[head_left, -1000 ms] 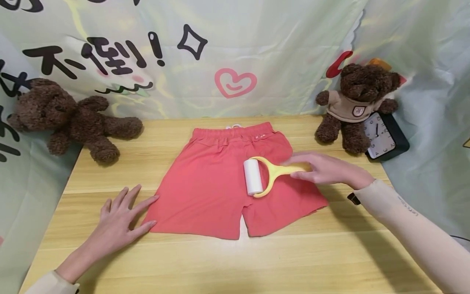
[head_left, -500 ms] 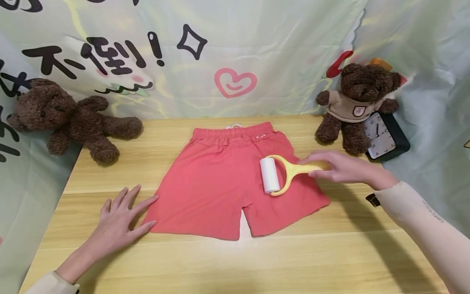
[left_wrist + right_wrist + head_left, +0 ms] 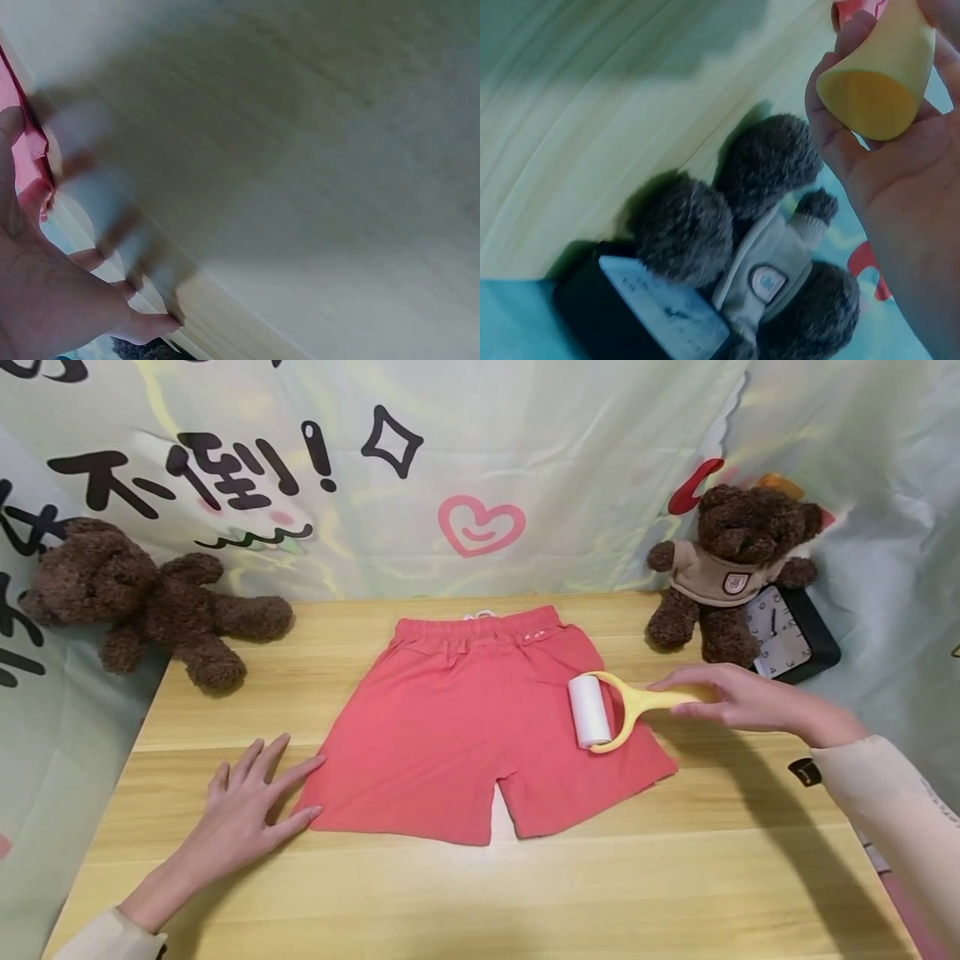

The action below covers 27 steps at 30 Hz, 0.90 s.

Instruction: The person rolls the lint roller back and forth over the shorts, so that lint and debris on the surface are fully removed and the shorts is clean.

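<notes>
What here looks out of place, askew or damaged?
The bare brown plush bear at the left is tipped sideways, whereas the brown plush bear in a beige top sits upright. Beside that one, the black square clock is tilted, its numerals askew. No damage shows on the red fabric shorts.

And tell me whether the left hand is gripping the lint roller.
No, the right hand grips the lint roller, while the left hand touches the edge of the red shorts.
</notes>
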Available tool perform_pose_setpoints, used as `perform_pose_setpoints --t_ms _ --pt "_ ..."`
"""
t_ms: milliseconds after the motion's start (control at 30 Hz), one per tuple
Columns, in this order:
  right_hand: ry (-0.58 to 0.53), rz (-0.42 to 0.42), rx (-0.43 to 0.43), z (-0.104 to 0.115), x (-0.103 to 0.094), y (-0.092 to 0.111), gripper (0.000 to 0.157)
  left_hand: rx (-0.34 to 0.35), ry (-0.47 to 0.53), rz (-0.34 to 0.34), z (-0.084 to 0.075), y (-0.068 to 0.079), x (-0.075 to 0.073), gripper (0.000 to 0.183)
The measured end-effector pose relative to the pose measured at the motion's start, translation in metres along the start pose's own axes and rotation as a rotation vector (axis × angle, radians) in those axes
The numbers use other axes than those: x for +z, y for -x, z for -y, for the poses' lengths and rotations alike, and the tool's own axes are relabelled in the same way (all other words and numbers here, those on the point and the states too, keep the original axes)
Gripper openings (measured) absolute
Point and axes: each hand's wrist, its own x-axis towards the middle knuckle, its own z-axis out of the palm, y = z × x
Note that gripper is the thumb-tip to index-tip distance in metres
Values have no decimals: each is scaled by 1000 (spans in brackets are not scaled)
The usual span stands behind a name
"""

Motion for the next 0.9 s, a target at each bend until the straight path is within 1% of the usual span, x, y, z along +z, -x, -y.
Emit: perform_pose_setpoints --t_ms 300,567,733,900 --pt "24 -33 51 -2 -7 19 42 7 -3 -7 2 -1 0 73" --pt "30 -30 162 -3 -17 33 40 -6 7 6 1 0 1 72" --pt "62 -41 186 -8 -22 46 39 -5 4 6 -1 0 0 72" --pt "95 -53 232 -15 -30 59 38 -3 4 2 -2 0 0 72"
